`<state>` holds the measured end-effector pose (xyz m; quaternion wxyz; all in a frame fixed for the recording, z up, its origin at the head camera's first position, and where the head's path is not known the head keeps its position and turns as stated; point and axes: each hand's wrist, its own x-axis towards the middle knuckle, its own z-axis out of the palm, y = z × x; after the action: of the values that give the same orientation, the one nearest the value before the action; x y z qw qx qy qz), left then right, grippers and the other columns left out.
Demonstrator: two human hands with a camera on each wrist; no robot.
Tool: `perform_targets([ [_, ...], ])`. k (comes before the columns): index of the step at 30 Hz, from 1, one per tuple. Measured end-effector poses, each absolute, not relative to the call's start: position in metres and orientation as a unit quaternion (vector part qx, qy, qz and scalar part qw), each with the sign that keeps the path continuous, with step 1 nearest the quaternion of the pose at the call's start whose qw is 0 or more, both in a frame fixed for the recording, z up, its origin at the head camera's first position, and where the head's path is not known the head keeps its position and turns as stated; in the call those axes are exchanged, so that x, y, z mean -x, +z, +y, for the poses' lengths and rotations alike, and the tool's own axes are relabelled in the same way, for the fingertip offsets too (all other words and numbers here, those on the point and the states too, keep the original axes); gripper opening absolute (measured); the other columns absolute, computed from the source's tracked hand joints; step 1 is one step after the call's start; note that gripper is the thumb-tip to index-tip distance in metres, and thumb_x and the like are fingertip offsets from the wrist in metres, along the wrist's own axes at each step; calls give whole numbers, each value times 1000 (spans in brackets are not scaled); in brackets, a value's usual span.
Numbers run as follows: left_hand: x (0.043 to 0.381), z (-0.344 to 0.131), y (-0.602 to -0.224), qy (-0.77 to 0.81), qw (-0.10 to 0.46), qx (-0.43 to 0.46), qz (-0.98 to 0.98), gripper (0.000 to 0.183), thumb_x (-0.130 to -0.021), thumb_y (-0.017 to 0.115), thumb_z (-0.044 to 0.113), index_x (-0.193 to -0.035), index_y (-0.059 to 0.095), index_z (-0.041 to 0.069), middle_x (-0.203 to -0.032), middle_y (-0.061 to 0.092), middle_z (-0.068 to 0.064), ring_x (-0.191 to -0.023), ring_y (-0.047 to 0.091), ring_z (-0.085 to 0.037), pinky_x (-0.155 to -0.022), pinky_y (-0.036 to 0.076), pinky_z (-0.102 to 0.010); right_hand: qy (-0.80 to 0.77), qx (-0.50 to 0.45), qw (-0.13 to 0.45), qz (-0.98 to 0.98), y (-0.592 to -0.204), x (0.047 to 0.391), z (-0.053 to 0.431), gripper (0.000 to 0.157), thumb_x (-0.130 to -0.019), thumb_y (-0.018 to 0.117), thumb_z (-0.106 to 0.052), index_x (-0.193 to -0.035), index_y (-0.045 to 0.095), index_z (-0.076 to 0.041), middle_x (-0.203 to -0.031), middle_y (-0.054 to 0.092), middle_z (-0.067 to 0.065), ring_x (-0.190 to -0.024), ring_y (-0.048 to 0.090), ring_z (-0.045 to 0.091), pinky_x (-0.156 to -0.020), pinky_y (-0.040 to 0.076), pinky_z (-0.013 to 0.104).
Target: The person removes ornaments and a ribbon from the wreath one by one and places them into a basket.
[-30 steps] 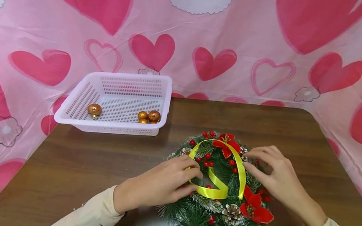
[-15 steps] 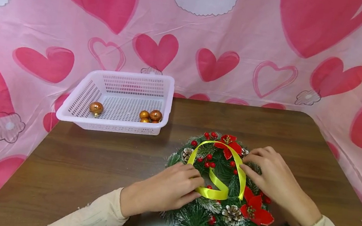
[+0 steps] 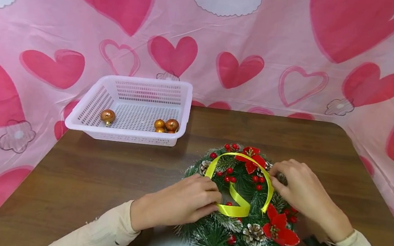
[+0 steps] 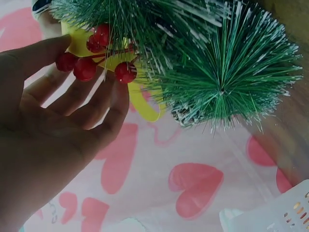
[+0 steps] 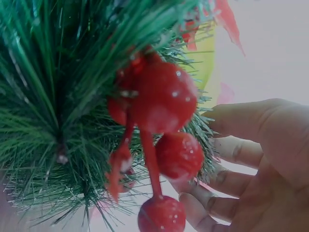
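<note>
A green wreath [image 3: 212,239] with frosted tips, red berries, pinecones and red poinsettias lies on the table. A yellow ribbon [image 3: 234,211] curls in a loop over its centre. On the ribbon's left side, my left hand [image 3: 183,201] pinches it, fingers bent and fingertips partly hidden. In the left wrist view, red berries [image 4: 85,68] hang in front of those fingers. My right hand [image 3: 303,189] pinches the ribbon's right side between thumb and fingers above the wreath. Berries [image 5: 164,99] and needles cover part of its fingertips in the right wrist view.
A white slotted basket [image 3: 125,132] stands at the back left of the wooden table [image 3: 102,169]. Inside are one copper bauble [image 3: 108,116] on the left and several gold and copper baubles [image 3: 171,125] on the right. A pink heart-patterned cloth [image 3: 208,30] hangs behind.
My left hand has moved onto the ribbon's left side and closed on it. The right hand has reached the ribbon's right side, which now bows slightly further right.
</note>
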<state>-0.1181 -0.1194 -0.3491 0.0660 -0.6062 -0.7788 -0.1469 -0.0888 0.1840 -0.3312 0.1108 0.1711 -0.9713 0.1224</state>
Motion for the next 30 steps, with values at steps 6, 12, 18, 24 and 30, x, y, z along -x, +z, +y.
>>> perform_targets([
  [6,120,-123,-346,-210,78,610,-760,8,-99,63,17,-98,70,15,-91,65,8,-84,59,-5,-82,50,-20,128,-161,140,-969,-330,89,182,12,-81,76,-7,-82,70,-17,-78,65,-7,-74,58,15,-69,50,45],
  [12,123,-127,-340,-268,57,598,-753,11,-99,63,14,-104,71,11,-94,66,6,-80,56,-1,-75,46,-10,136,-150,177,-963,-328,86,180,11,-82,75,-7,-86,70,-16,-79,66,-5,-72,62,16,-61,50,41],
  [18,129,-132,-332,-306,29,589,-747,11,-99,62,13,-105,70,10,-94,65,6,-77,51,3,-73,43,-5,160,-143,230,-949,-322,86,179,13,-81,75,-5,-87,69,-14,-77,68,-3,-69,64,19,-60,49,40],
  [24,134,-139,-321,-323,48,581,-745,8,-95,67,10,-102,71,10,-96,66,6,-79,54,1,-74,45,-8,165,-155,249,-942,-307,91,177,14,-81,76,-3,-88,68,-13,-75,68,-4,-67,63,15,-58,46,36],
  [30,141,-152,-312,-310,82,573,-755,8,-92,71,11,-100,73,12,-100,67,6,-87,60,0,-79,49,-11,147,-178,256,-939,-286,100,176,14,-81,75,-3,-89,68,-12,-76,69,-3,-65,62,13,-58,47,37],
])
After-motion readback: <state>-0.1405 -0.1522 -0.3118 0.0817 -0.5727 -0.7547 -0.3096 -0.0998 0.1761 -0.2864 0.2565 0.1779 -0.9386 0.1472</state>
